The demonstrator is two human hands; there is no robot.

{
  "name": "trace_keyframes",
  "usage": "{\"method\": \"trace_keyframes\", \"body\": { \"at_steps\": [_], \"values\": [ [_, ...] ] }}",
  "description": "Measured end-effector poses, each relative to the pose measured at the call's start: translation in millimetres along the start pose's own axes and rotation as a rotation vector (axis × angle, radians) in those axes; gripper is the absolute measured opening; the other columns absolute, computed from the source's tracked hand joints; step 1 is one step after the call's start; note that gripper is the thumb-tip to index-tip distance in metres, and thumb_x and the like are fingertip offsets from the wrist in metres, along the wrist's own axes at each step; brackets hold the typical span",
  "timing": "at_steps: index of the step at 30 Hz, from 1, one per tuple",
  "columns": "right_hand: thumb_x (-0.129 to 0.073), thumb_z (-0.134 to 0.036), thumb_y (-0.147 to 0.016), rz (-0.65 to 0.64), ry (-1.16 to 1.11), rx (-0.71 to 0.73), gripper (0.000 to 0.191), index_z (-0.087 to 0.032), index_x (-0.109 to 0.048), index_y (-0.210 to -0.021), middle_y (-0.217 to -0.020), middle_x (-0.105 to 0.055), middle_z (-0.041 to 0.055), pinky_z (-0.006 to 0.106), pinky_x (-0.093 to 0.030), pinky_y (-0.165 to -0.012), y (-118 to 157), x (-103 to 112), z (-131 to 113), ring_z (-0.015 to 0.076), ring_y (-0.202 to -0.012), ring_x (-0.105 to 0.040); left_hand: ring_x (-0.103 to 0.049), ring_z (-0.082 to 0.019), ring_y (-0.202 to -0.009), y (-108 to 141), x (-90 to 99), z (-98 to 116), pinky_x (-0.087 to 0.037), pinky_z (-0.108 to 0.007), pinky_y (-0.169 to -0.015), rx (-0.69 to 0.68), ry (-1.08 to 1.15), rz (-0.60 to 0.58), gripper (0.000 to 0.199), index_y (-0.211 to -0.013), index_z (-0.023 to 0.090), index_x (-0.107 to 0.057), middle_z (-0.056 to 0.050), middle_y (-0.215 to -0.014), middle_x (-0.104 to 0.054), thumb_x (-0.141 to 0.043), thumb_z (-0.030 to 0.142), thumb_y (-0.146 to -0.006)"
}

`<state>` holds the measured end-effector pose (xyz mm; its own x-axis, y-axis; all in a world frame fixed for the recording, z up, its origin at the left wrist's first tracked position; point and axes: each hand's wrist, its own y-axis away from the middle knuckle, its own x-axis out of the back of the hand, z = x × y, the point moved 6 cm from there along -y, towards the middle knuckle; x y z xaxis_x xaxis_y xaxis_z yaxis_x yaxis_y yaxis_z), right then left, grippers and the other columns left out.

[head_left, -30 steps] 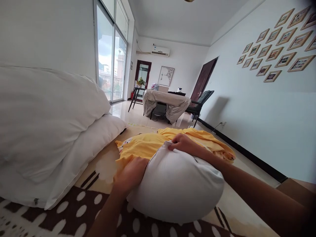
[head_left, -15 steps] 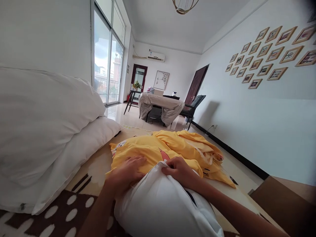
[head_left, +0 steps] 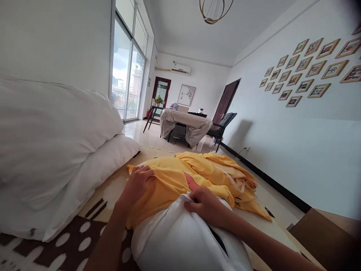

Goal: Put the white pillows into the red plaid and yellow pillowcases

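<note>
A white pillow (head_left: 175, 237) lies right in front of me, its far end under a yellow pillowcase (head_left: 166, 184) with a pink-red printed patch. On the left side of the yellow cloth, my left hand (head_left: 139, 182) is closed with bent fingers, gripping the fabric; its fingertips are partly hidden. My right hand (head_left: 204, 203) pinches a gathered peak of the white pillow's cover between thumb and fingers, close to the yellow edge. A dark slit runs along the white cover below my right wrist.
Large white pillows (head_left: 56, 139) are stacked at the left. More crumpled yellow cloth (head_left: 217, 169) lies beyond my hands on the cream and brown patterned cover (head_left: 93, 203). A brown box-like surface (head_left: 324, 233) stands at the lower right. Farther off are a draped table (head_left: 186, 118) and a black chair (head_left: 222, 126).
My left hand has moved up and left across the yellow pillowcase, and the cloth's left edge now hangs lower over the white pillow. My right hand keeps its pinch. The view has tilted slightly upward.
</note>
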<state>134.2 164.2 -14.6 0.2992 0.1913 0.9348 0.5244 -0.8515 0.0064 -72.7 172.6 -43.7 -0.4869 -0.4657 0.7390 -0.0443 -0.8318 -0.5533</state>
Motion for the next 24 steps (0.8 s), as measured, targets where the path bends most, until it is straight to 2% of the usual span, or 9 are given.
{"method": "trace_keyframes", "body": {
  "at_steps": [4,6,8,11,13,16,19,22,24],
  "values": [
    [-0.055,-0.019,-0.072,0.001,0.067,0.024,0.033,-0.016,-0.032,-0.051,-0.054,-0.035,-0.004,0.028,-0.019,-0.058,14.9,-10.8,-11.1,0.0102,-0.059,-0.031,-0.058,-0.024,-0.098,0.3,-22.6,-18.6,-0.034,-0.043,-0.094,0.14,-0.13,0.028,0.025,-0.082,0.018,-0.066,-0.009,-0.096,-0.066,-0.043,0.019,-0.091],
    [-0.055,-0.021,-0.074,0.008,0.091,0.031,0.03,-0.016,-0.035,-0.052,-0.057,-0.041,-0.0027,0.028,-0.02,-0.06,19.9,-14.8,-13.7,0.0109,-0.062,-0.034,-0.056,-0.029,-0.103,1.8,-28.7,-20.3,-0.031,-0.05,-0.096,0.196,-0.172,0.038,0.027,-0.086,0.017,-0.066,-0.013,-0.101,-0.064,-0.04,0.011,-0.088],
    [-0.054,-0.022,-0.075,-0.002,0.096,0.031,0.03,-0.016,-0.036,-0.053,-0.058,-0.043,-0.0024,0.028,-0.02,-0.06,21.8,-17.1,-14.4,0.0108,-0.061,-0.035,-0.053,-0.032,-0.11,2.9,-24.4,-13.0,-0.029,-0.053,-0.098,0.233,-0.218,0.065,0.031,-0.094,0.015,-0.065,-0.017,-0.11,-0.061,-0.037,0.004,-0.085],
    [-0.054,-0.022,-0.076,-0.007,0.101,0.021,0.033,-0.016,-0.033,-0.052,-0.056,-0.041,-0.0032,0.028,-0.02,-0.059,19.9,-15.2,-15.2,0.0103,-0.06,-0.033,-0.053,-0.028,-0.109,4.0,-4.7,14.7,-0.034,-0.043,-0.094,0.191,-0.211,0.081,0.03,-0.101,0.016,-0.061,-0.014,-0.11,-0.061,-0.041,0.004,-0.083],
    [-0.055,-0.02,-0.075,-0.011,0.099,0.022,0.034,-0.016,-0.031,-0.051,-0.054,-0.036,-0.0042,0.028,-0.019,-0.059,16.2,-11.7,-16.6,0.0099,-0.059,-0.031,-0.058,-0.022,-0.091,5.7,2.6,36.9,-0.039,-0.033,-0.079,0.104,-0.118,-0.022,0.018,-0.091,0.018,-0.06,-0.008,-0.094,-0.064,-0.045,0.01,-0.085],
    [-0.056,-0.017,-0.072,-0.024,0.074,0.026,0.036,-0.016,-0.028,-0.049,-0.051,-0.027,-0.0056,0.029,-0.018,-0.056,7.3,-5.8,-17.4,0.0091,-0.056,-0.027,-0.058,-0.018,-0.072,13.5,-6.5,60.3,-0.037,-0.028,-0.064,-0.029,0.0,-0.283,0.016,-0.072,0.02,-0.056,-0.002,-0.075,-0.063,-0.047,0.018,-0.086],
    [-0.056,-0.017,-0.069,-0.046,0.044,0.037,0.035,-0.017,-0.028,-0.048,-0.049,-0.024,-0.0062,0.029,-0.017,-0.054,-3.9,-1.7,-17.1,0.0087,-0.053,-0.025,-0.061,-0.02,-0.083,19.9,-26.9,63.2,-0.041,-0.029,-0.07,-0.077,0.009,-0.416,0.017,-0.08,0.02,-0.06,-0.005,-0.087,-0.065,-0.045,0.022,-0.088],
    [-0.057,-0.017,-0.069,-0.058,0.067,0.05,0.035,-0.017,-0.03,-0.047,-0.049,-0.025,-0.0061,0.029,-0.017,-0.053,-12.9,0.2,-17.6,0.0088,-0.054,-0.026,-0.06,-0.024,-0.099,20.4,-43.0,58.4,-0.044,-0.033,-0.082,-0.064,-0.002,-0.438,0.022,-0.1,0.017,-0.061,-0.011,-0.104,-0.064,-0.042,0.022,-0.091],
    [-0.058,-0.017,-0.069,-0.058,0.102,0.046,0.036,-0.017,-0.03,-0.046,-0.049,-0.027,-0.0059,0.029,-0.018,-0.054,-16.2,0.5,-18.1,0.0091,-0.054,-0.027,-0.058,-0.025,-0.106,20.2,-48.0,58.1,-0.044,-0.035,-0.087,-0.059,-0.01,-0.446,0.024,-0.107,0.017,-0.059,-0.012,-0.111,-0.062,-0.043,0.02,-0.09]
  ]
}}
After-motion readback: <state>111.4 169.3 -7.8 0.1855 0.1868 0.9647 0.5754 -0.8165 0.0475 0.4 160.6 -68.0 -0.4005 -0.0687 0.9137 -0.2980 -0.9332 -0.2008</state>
